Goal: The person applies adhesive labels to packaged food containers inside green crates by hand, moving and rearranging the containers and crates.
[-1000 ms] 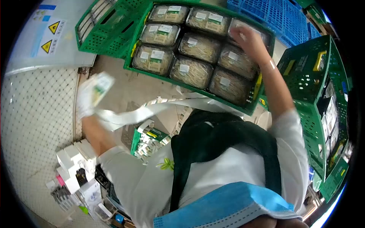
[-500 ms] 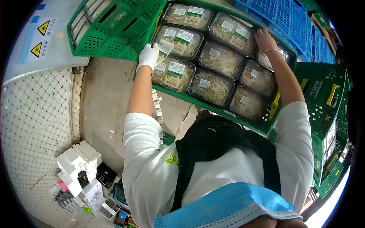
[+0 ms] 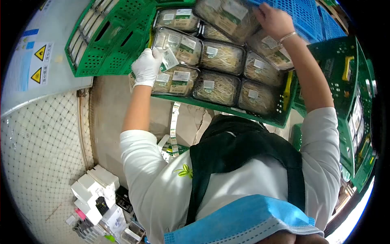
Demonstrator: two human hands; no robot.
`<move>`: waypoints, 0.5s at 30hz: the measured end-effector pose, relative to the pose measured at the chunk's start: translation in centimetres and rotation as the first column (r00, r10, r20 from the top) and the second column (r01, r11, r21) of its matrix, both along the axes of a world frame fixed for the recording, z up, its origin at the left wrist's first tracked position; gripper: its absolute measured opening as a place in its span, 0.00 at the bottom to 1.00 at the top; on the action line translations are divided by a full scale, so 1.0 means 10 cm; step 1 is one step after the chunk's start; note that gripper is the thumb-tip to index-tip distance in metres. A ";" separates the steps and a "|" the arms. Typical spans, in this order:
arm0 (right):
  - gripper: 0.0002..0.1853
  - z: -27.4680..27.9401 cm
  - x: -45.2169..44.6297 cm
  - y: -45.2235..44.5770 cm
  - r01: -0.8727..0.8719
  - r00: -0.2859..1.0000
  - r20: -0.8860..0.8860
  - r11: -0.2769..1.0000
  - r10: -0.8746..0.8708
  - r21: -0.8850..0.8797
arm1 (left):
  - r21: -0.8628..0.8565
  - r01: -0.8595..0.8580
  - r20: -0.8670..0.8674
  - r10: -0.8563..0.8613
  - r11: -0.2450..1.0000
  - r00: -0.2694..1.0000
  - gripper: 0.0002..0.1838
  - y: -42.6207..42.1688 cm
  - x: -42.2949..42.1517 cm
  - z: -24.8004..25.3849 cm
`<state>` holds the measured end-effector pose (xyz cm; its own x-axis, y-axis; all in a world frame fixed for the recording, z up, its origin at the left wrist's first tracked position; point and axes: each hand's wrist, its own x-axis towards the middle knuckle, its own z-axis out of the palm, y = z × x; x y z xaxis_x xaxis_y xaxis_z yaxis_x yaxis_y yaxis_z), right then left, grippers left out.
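Note:
My left hand (image 3: 146,67), in a white glove, is closed at the crate's left side, with a green-and-white label (image 3: 169,59) at its fingertips. The label lies over the corner of a bean sprout pack (image 3: 185,46). My bare right hand (image 3: 277,21) grips the right edge of another bean sprout pack (image 3: 226,18), which is raised, tilted and slightly blurred. Below it, several clear-lidded sprout packs sit in rows in the green crate (image 3: 260,118). Some, like the front middle pack (image 3: 217,88), carry only a small white label; others also have a green-and-white one.
Green crates with packs stand at the left (image 3: 118,36) and right (image 3: 331,81). Blue crates (image 3: 300,20) are behind. A label strip (image 3: 174,126) hangs below the crate's front. White boxes (image 3: 95,187) lie on the floor at lower left, beside a quilted wall covering (image 3: 44,150).
My right hand has lifted a labelled pack from the back row and moved it up and left. My left hand has shifted slightly left and down, still with the label.

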<state>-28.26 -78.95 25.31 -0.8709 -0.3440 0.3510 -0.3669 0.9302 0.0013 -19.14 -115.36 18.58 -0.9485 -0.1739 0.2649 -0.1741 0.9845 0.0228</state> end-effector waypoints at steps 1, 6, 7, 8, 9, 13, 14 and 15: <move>0.11 0.24 0.12 0.04 0.048 0.998 0.027 0.999 -0.048 -0.014 | -0.032 0.117 -0.069 -0.119 0.993 0.990 0.18 0.04 0.01 0.05; 0.17 1.76 0.97 0.49 -0.093 0.944 -0.331 0.950 -0.011 -0.297 | 0.161 0.322 0.114 -0.342 0.933 0.933 0.15 0.41 0.30 0.59; 0.17 2.01 1.16 0.71 -0.053 0.922 -0.380 0.945 -0.079 -0.323 | 0.044 0.460 0.092 -0.462 0.887 0.882 0.13 0.53 0.40 0.87; 0.16 2.20 1.37 0.93 -0.030 0.898 -0.424 0.945 -0.117 -0.325 | 0.043 0.286 0.047 -0.288 0.957 0.956 0.11 0.75 0.54 1.14; 0.16 2.34 1.57 1.21 0.013 0.878 -0.453 0.955 -0.153 -0.297 | -0.087 0.342 -0.078 -0.349 0.936 0.934 0.10 0.88 0.62 1.33; 0.15 2.74 2.23 2.49 0.205 0.787 -0.556 0.963 -0.268 -0.174 | 0.618 0.347 -0.281 -0.214 0.706 0.936 0.13 1.83 0.89 2.32; 0.15 2.77 2.35 2.87 0.265 0.762 -0.579 0.955 -0.290 -0.129 | 0.719 0.411 -0.349 -0.220 0.561 0.911 0.12 2.13 0.92 2.46; 0.15 2.81 2.46 3.24 0.335 0.740 -0.597 0.939 -0.309 -0.072 | 0.790 0.466 -0.415 -0.211 0.398 0.885 0.12 2.46 0.93 2.58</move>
<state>-3.63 -46.51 53.37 -0.5548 -0.1054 0.8253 0.0409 0.9873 0.1536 -9.79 -90.78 44.40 -0.9208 -0.1053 0.3756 0.3044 0.4082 0.8606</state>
